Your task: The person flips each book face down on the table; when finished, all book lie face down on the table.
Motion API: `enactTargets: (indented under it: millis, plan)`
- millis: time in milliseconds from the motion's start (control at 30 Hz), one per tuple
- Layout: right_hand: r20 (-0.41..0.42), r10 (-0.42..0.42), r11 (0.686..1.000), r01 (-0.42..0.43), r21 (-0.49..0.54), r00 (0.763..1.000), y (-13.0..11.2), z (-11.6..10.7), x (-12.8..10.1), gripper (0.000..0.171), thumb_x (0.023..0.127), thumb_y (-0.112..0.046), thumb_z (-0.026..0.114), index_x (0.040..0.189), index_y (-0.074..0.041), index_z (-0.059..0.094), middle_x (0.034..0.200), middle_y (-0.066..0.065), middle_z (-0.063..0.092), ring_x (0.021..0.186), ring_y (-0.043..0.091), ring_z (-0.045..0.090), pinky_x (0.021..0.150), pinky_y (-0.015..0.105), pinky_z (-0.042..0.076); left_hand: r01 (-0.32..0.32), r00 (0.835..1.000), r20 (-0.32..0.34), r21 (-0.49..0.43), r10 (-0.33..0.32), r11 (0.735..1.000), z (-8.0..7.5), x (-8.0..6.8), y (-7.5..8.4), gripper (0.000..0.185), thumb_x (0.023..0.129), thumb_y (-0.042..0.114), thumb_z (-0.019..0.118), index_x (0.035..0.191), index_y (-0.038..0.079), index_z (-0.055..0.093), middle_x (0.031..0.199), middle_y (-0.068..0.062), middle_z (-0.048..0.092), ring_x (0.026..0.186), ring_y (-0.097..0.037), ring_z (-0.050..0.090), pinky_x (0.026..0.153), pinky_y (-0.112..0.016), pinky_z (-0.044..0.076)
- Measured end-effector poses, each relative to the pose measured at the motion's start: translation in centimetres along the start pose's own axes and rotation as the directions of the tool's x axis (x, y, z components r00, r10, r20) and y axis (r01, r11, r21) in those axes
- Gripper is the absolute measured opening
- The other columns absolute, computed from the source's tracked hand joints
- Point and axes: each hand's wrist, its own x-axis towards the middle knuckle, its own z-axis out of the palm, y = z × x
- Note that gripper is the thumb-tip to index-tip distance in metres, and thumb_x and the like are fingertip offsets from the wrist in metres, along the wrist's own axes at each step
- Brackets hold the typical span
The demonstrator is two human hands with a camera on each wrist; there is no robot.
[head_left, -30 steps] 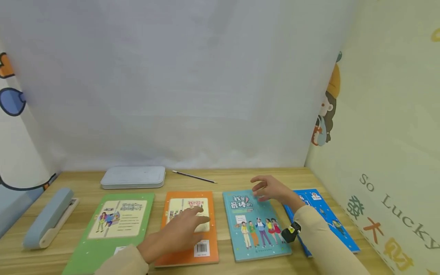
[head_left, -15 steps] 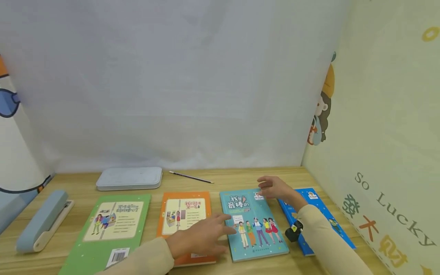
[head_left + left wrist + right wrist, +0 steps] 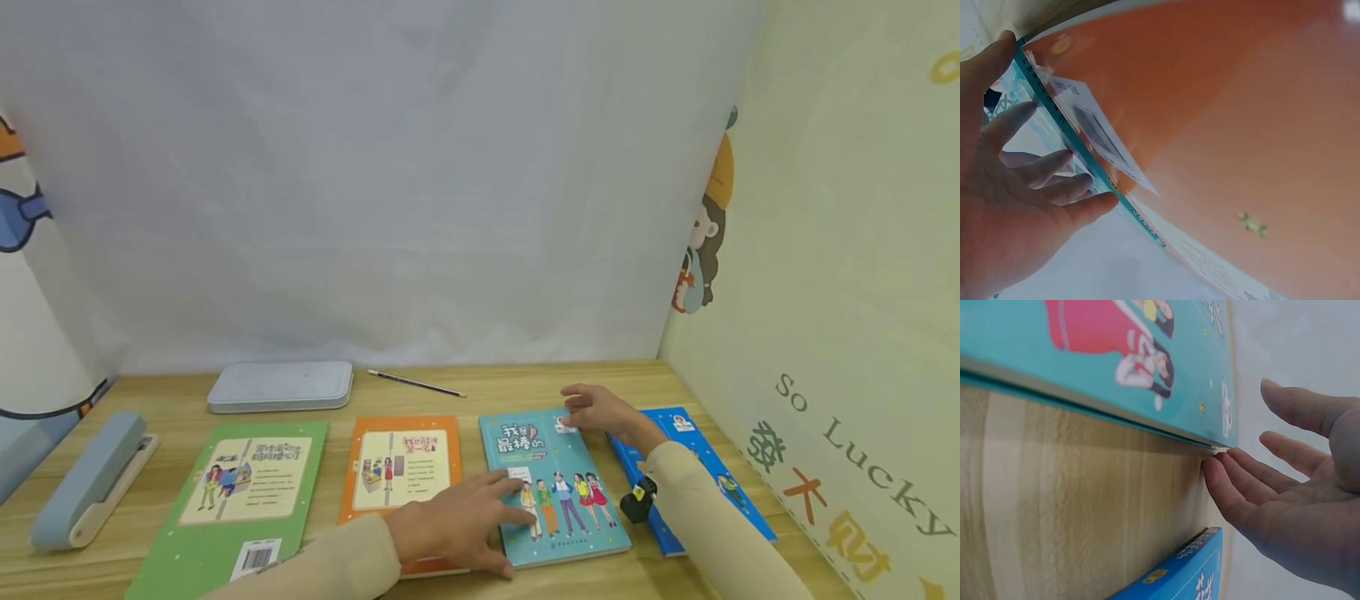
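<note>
A teal book (image 3: 555, 500) with cartoon figures lies flat on the table. My left hand (image 3: 465, 517) reaches over the orange book (image 3: 405, 458), its fingers spread along the teal book's left edge. In the left wrist view the fingertips (image 3: 1107, 201) are at the teal spine (image 3: 1063, 125), and the thumb is near its end. My right hand (image 3: 603, 414) is at the teal book's far right corner, fingers loosely bent. In the right wrist view its fingertips (image 3: 1213, 469) are right beside that corner, with the thumb held apart. Whether they touch is unclear.
A blue book (image 3: 693, 475) lies to the right, partly under the right forearm. On the left are a green book (image 3: 240, 492) and a blue-grey stapler (image 3: 93, 479). A pale flat case (image 3: 281, 387) and a pencil (image 3: 416, 383) lie along the back, before a white curtain (image 3: 390, 183).
My left hand has moved right, from over the orange book to the teal book's left edge. The right hand has shifted only slightly, staying near the far right corner. The books remain in place.
</note>
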Motion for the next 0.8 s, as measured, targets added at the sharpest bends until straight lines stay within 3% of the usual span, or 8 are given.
enactTargets:
  millis: [367,500,633,800]
  plan:
    - [-0.056,0.042,0.999,-0.043,-0.029,0.998,-0.2,0.5,0.5,0.057,0.096,-0.008,0.063,0.147,0.003,0.041,0.148,0.032,0.044,0.134,0.047,0.047,0.107,0.055,0.046,0.033,0.999,0.019,0.02,-0.033,0.999,0.0,0.1,0.3,0.06,0.084,0.058,0.072,0.139,0.038,0.058,0.156,-0.005,0.045,0.144,-0.034,0.041,0.108,-0.059,0.043]
    - [-0.096,0.095,0.995,-0.097,-0.007,0.991,-0.5,0.9,0.7,0.052,0.098,-0.011,0.062,0.146,-0.001,0.044,0.145,0.03,0.048,0.13,0.045,0.052,0.104,0.054,0.048,0.041,0.999,0.024,0.014,-0.041,0.999,0.0,0.2,0.3,0.06,0.084,0.058,0.073,0.138,0.038,0.059,0.156,-0.004,0.045,0.144,-0.034,0.041,0.107,-0.06,0.043]
    - [-0.106,0.131,0.99,-0.124,0.07,0.986,-0.9,0.9,0.7,0.049,0.1,-0.013,0.06,0.145,-0.002,0.046,0.144,0.028,0.049,0.131,0.044,0.05,0.106,0.059,0.045,0.045,0.998,0.031,0.0,-0.045,0.999,0.0,0.2,0.4,0.059,0.083,0.057,0.074,0.138,0.039,0.059,0.156,-0.003,0.045,0.144,-0.034,0.042,0.107,-0.061,0.043]
    - [-0.084,0.109,0.982,-0.094,0.165,0.99,-1.2,0.9,0.6,0.048,0.101,-0.011,0.057,0.145,0.0,0.043,0.145,0.029,0.046,0.133,0.044,0.046,0.107,0.064,0.041,0.053,0.998,0.045,-0.017,-0.052,0.998,-0.1,0.3,0.4,0.059,0.083,0.055,0.074,0.137,0.039,0.06,0.155,-0.003,0.045,0.144,-0.034,0.041,0.107,-0.063,0.042]
